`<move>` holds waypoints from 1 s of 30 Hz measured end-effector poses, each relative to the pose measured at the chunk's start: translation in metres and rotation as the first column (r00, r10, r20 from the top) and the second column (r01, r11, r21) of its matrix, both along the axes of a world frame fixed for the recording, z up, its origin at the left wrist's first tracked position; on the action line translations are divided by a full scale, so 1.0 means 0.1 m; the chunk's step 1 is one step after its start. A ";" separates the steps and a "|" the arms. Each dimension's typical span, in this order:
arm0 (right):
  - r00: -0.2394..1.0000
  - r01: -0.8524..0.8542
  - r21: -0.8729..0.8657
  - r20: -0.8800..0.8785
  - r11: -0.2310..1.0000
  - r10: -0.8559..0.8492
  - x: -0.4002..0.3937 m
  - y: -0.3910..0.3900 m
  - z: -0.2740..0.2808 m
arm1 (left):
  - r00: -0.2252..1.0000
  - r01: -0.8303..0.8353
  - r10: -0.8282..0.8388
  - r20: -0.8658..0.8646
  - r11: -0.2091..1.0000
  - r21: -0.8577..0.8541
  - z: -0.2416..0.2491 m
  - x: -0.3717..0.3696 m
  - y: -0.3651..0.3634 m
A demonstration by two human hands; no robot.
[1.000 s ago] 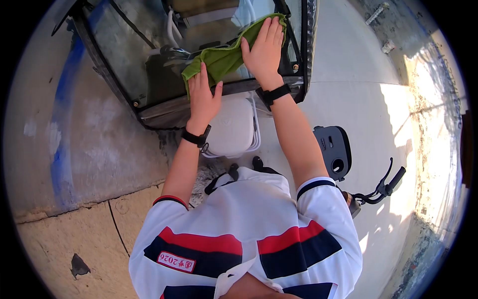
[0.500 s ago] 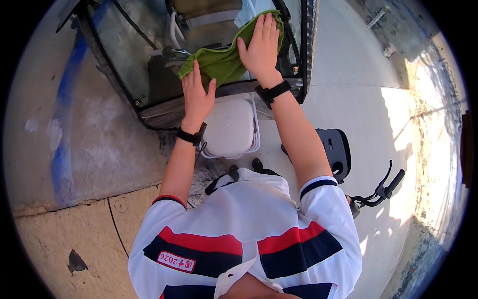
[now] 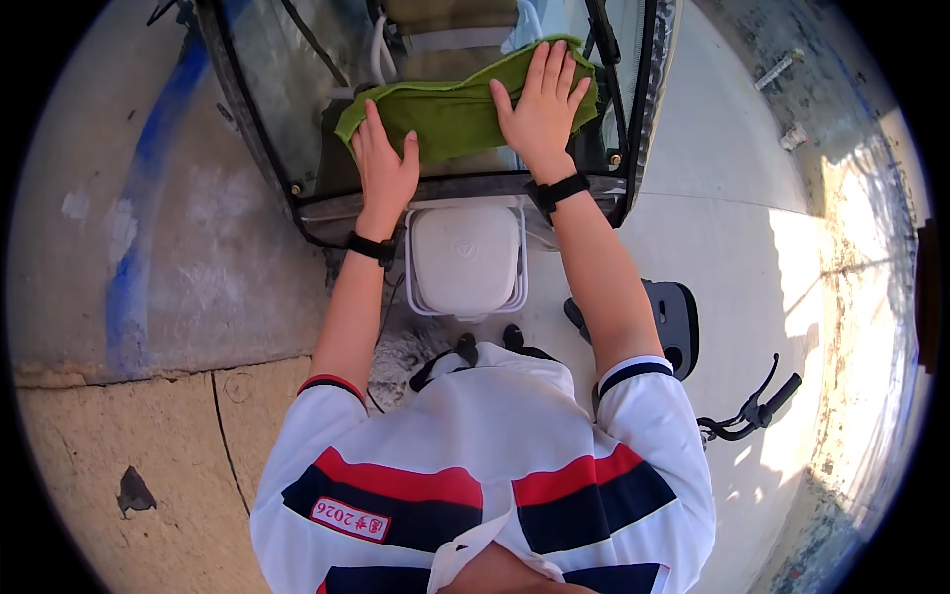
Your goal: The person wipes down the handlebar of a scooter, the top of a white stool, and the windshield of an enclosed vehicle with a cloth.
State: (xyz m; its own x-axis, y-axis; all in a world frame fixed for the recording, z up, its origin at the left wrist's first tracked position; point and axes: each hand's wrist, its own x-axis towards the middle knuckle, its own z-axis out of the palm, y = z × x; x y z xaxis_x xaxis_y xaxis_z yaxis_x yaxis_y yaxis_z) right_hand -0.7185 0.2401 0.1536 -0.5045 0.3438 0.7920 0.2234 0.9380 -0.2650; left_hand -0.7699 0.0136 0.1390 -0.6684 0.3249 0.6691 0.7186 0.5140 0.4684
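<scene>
The green cloth (image 3: 450, 121) lies against the lower part of the pane (image 3: 265, 91), stretched sideways between both hands, its upper edge slightly wavy. The left hand (image 3: 384, 170) is at the cloth's left end, near the pane's lower edge; its fingers are close together on the cloth and its thumb stands apart. Whether they pinch the cloth there, I cannot tell. The right hand (image 3: 542, 117) presses on the cloth's right part, palm down, fingers a little spread and thumb out to the side, with no pinch to be seen.

Each wrist wears a black band, the left band (image 3: 371, 247) and the right band (image 3: 562, 191) both below the pane. Its dark frame (image 3: 455, 187) runs just under the cloth, with a bolt (image 3: 616, 159) at the lower right corner. Through the pane, a white tube (image 3: 381, 54) shows above the cloth.

Directly below the pane is a white bin (image 3: 465, 259) with a rounded lid. The person's shoes (image 3: 514, 338) are farther below it. To the pane's lower right are a dark grey panel (image 3: 679, 322) and, farther off, a black handlebar (image 3: 760, 410). A blue stripe (image 3: 148, 188) runs to the pane's left.
</scene>
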 end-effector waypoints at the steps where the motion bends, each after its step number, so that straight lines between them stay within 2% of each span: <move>1: 1.000 0.006 -0.016 0.003 1.000 -0.006 0.05 -0.01 -0.08 | 1.000 0.008 -0.008 0.007 1.000 -0.004 0.00 -0.01 0.04; 5: 0.999 0.024 -0.087 0.036 0.996 -0.020 0.30 -0.02 -0.36 | 0.999 0.036 -0.035 0.011 0.997 -0.072 -0.01 0.02 0.22; 9: 0.996 0.047 -0.141 0.078 0.989 -0.036 0.52 -0.02 -0.58 | 0.991 0.045 -0.064 -0.117 0.986 -0.159 -0.02 0.05 0.42; 10: 0.996 0.046 -0.152 0.081 0.987 -0.034 0.56 -0.03 -0.61 | 0.992 0.049 -0.068 -0.103 0.983 -0.177 -0.01 0.07 0.48; 13: 0.998 0.030 -0.162 0.061 0.986 -0.021 0.58 -0.03 -0.64 | 0.978 0.154 -0.186 -0.091 0.948 -0.280 0.11 0.12 0.68; 14: 0.999 0.022 -0.161 0.048 0.987 -0.014 0.57 -0.03 -0.63 | 0.961 0.180 -0.228 -0.160 0.946 -0.269 0.14 0.12 0.76; 17: 1.000 -0.011 -0.138 0.009 0.990 0.012 0.53 -0.03 -0.52 | 0.942 0.234 -0.288 -0.173 0.931 -0.279 0.27 0.10 0.98; 21: 0.999 -0.042 -0.075 -0.034 0.996 0.040 0.37 0.04 -0.28 | 0.949 0.149 -0.227 -0.220 0.934 -0.324 0.45 -0.06 1.08; 22: 0.998 -0.050 -0.066 -0.043 0.997 0.047 0.32 0.06 -0.21 | 0.932 0.096 -0.183 -0.314 0.958 -0.272 0.46 -0.17 1.10; 25: 0.996 -0.052 -0.032 -0.077 0.998 0.049 0.16 0.11 -0.01 | 0.925 -0.014 -0.051 -0.377 0.986 -0.167 0.56 -0.44 1.02; 30: 0.993 -0.017 -0.005 -0.118 1.000 0.016 -0.14 0.10 0.25 | 0.961 -0.159 0.114 -0.251 0.973 -0.168 0.79 -0.55 0.72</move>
State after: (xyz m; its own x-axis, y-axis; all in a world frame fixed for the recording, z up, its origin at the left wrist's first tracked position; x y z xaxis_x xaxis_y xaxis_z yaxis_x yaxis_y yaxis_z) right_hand -0.7329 0.2501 0.1788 -0.4137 0.3407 0.8443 0.1747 0.9398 -0.2936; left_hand -0.8250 0.0859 0.2176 -0.5435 0.3746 0.7512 0.7146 0.6760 0.1799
